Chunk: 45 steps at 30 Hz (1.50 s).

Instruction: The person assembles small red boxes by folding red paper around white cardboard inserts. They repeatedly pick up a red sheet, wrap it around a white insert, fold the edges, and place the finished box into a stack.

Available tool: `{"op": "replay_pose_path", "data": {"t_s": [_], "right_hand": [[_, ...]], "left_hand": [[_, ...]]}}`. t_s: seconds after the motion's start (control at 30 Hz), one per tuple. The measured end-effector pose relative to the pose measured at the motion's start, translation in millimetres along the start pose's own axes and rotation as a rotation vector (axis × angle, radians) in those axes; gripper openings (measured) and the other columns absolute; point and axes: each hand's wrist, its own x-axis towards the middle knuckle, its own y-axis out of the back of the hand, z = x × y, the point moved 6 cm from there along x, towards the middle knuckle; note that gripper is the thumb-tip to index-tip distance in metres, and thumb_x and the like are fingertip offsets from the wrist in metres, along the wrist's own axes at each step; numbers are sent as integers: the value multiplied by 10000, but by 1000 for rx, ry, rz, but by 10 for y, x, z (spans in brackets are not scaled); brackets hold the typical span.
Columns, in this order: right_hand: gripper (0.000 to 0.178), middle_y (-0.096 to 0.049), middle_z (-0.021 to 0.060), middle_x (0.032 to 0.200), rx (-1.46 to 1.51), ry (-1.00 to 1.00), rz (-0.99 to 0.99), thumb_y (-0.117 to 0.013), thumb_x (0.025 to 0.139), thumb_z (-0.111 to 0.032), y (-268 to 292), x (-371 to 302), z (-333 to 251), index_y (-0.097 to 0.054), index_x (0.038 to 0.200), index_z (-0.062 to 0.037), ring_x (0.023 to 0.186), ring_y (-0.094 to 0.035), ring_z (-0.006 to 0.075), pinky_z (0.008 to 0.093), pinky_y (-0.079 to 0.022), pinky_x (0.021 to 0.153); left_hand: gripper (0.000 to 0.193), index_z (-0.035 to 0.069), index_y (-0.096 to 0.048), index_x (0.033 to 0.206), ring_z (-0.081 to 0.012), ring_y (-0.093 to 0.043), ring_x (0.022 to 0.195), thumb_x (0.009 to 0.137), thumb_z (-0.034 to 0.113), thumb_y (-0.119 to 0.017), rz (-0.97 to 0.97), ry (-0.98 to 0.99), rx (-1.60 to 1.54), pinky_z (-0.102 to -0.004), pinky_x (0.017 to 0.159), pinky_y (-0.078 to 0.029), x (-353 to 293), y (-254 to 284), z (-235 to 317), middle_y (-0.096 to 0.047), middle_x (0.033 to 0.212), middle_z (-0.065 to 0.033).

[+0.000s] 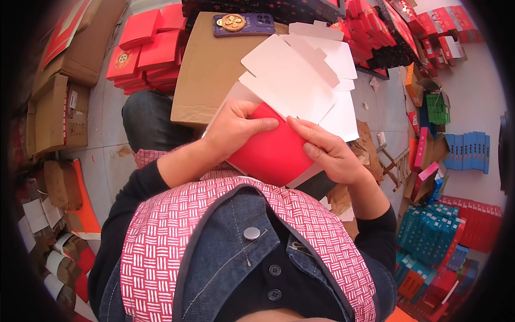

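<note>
A red cardboard box blank, white along its lower edge, is held tilted and bowed in front of my apron. My left hand grips its upper left side, thumb lying across the top edge. At the upper right edge my right hand pinches it with thumb and fingers. Both hands meet close together along that top edge. Just beyond them, flat white box blanks with cut flaps lie fanned in an overlapping pile, apparently white side up. The pile rests on a brown cardboard surface.
A phone with a round gold ornament lies at the far edge of the cardboard. Stacked red boxes stand at far left. On the right are a green basket, blue boxes and teal boxes. An open carton sits left.
</note>
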Motion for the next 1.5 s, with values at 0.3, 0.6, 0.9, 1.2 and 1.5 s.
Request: {"op": "replay_pose_path", "data": {"t_s": [0.3, 0.6, 0.9, 1.2, 1.5], "right_hand": [[486, -522, 128, 1316, 19, -58, 224, -464, 903, 56, 126, 67, 70, -433, 1385, 1, 1215, -490, 191, 304, -363, 1022], [491, -490, 126, 1297, 527, 113, 699, -494, 958, -51, -110, 215, 490, -337, 1421, -9, 1136, -537, 173, 316, -461, 953], [288, -644, 71, 1029, 553, -108, 657, -620, 917, -131, 249, 209, 896, -607, 1157, 29, 856, -633, 113, 253, -529, 771], [180, -659, 62, 968, 335, 180, 760, -656, 884, -83, 305, 211, 1012, -645, 1026, 27, 887, -614, 129, 242, -481, 819], [164, -670, 74, 863, 420, -171, 196, -645, 900, -150, 547, 555, 604, -602, 824, -11, 819, -632, 130, 247, -497, 677]], "left_hand": [[372, 15, -597, 1153, -164, -634, 870, 846, 196, -704, 198, -519, 599, -269, 716, -512, 207, 164, 525, -659, 992, -110], [559, 74, -397, 1363, -172, -513, 1116, 872, 99, -664, 158, -420, 138, -315, 962, -429, 309, 316, 391, -507, 1247, -119], [388, 23, -487, 1338, -102, -515, 1055, 1007, 222, -455, -38, -265, 413, -228, 913, -427, 341, 392, 220, -526, 1187, -43], [285, -36, -643, 1124, -141, -553, 1024, 967, 160, -509, -116, -150, 300, -264, 914, -431, 557, 497, 61, -568, 1124, -67], [220, -50, -658, 1044, -157, -573, 1002, 934, 62, -505, -211, -323, 499, -269, 893, -446, 492, 107, 191, -618, 1080, -84]]}}
